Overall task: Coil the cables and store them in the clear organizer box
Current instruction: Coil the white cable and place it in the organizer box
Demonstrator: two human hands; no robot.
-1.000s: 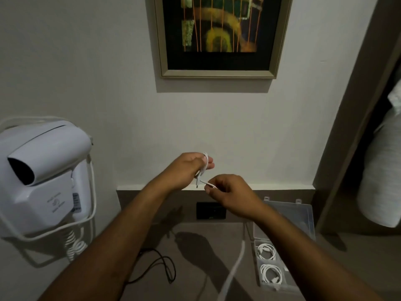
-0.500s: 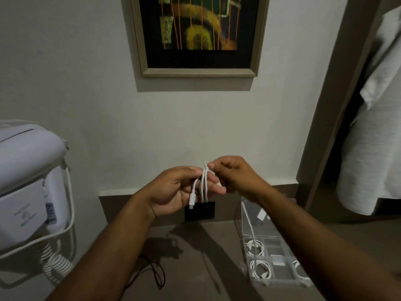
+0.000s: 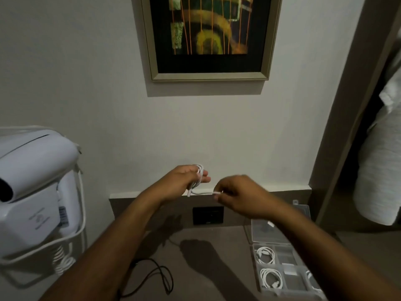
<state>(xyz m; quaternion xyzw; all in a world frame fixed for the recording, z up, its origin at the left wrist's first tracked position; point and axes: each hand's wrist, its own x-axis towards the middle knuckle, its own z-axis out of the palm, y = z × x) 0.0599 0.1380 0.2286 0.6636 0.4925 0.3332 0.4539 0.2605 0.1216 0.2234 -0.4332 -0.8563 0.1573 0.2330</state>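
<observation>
A white cable point(image 3: 200, 175) is looped around the fingers of my left hand point(image 3: 184, 181), held up in front of the wall. My right hand point(image 3: 236, 192) pinches the cable's free end, stretched out level to the right of the coil. The clear organizer box point(image 3: 282, 269) lies open on the brown counter at the lower right, its lid point(image 3: 269, 232) leaning back. Two coiled white cables point(image 3: 265, 254) sit in its left compartments, and another shows at its right edge behind my forearm.
A black cable point(image 3: 156, 276) lies loose on the counter at the lower left of middle. A white wall hair dryer point(image 3: 34, 192) with a curly cord hangs at the left. A black socket plate point(image 3: 207, 215) sits in the backsplash. A framed picture point(image 3: 208, 38) hangs above; white cloth point(image 3: 382, 170) hangs at right.
My right hand has drawn away from my left hand to the right, pulling the cable's end out level. The coil stays on my left fingers.
</observation>
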